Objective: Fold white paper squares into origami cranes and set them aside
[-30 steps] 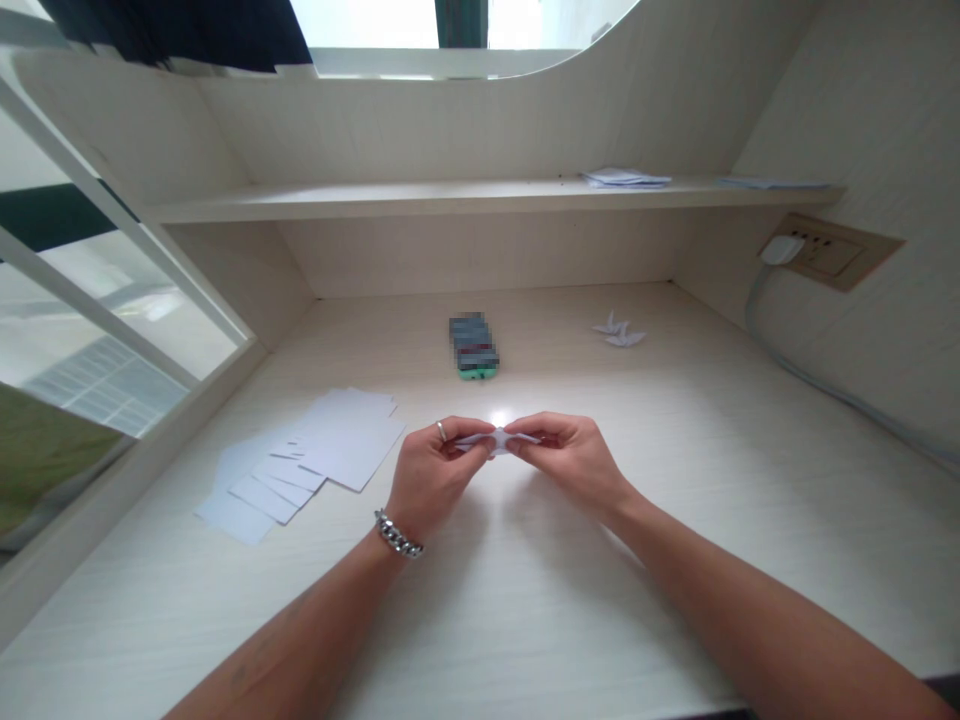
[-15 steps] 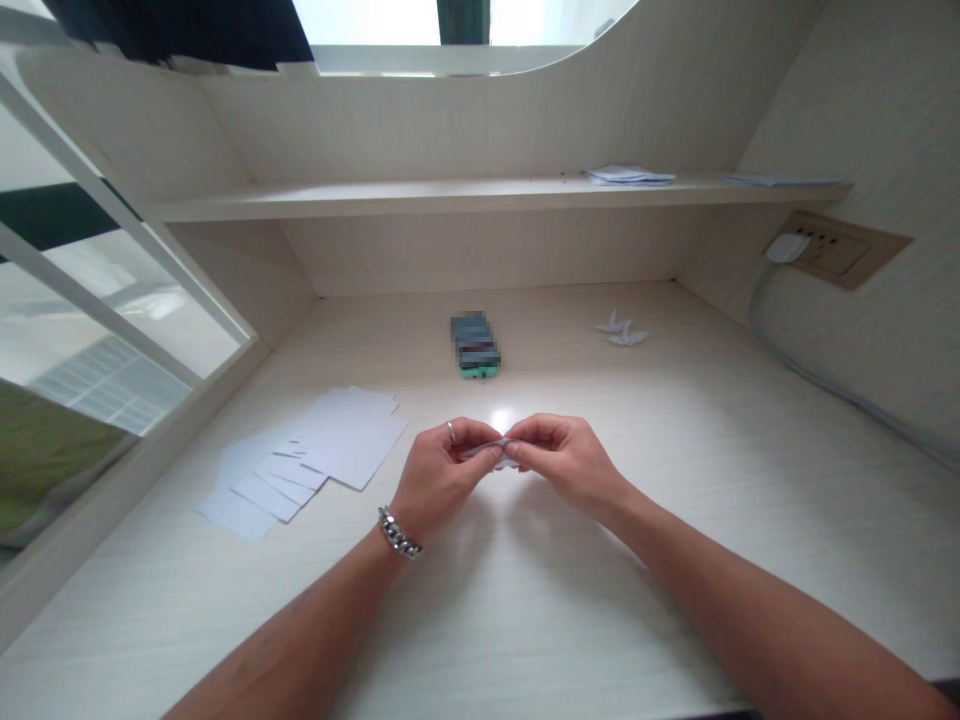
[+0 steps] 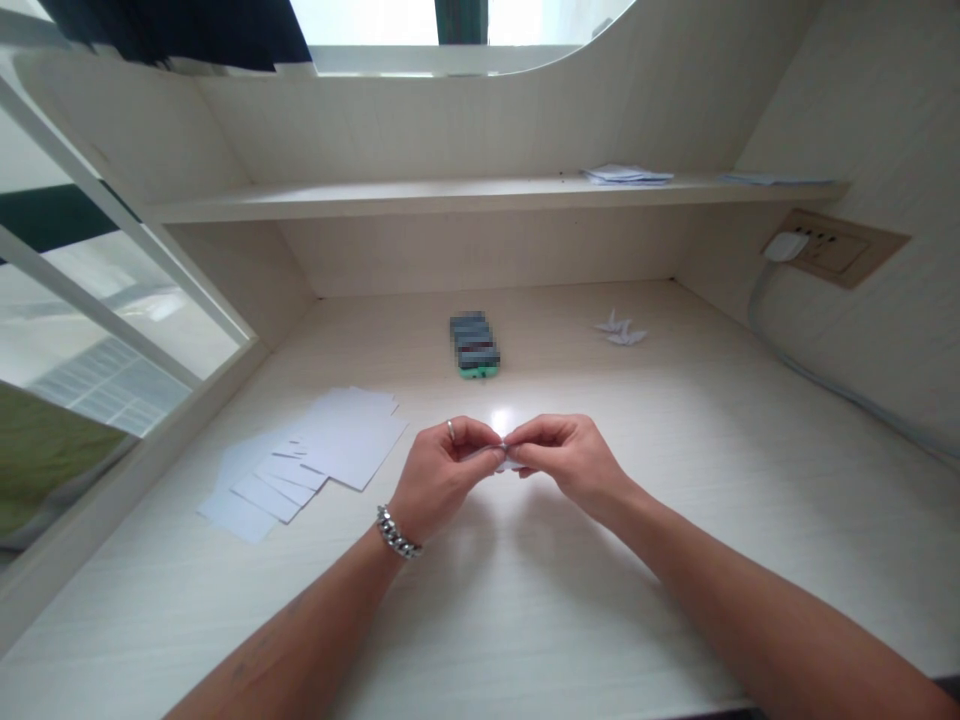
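Observation:
My left hand (image 3: 442, 465), with a ring and a chain bracelet, pinches a small folded white paper (image 3: 511, 464) between thumb and fingers. From the other side my right hand (image 3: 571, 455) grips the same paper, the two sets of fingertips almost meeting. Most of the paper is hidden by the fingers, so its exact shape cannot be made out. Both hands are held over the middle of the pale desk (image 3: 480, 620).
Loose white paper sheets (image 3: 356, 430) lie fanned out at the left. A blurred dark phone-like object with a green end (image 3: 475, 345) rests behind my hands. Small folded paper figures (image 3: 621, 330) sit at the back right. More papers (image 3: 627, 175) lie on the shelf; a cable (image 3: 832, 385) runs along the right wall.
The fingers of my right hand have shifted slightly on the folded paper, and less of it shows between the hands. Everything else has stayed in place.

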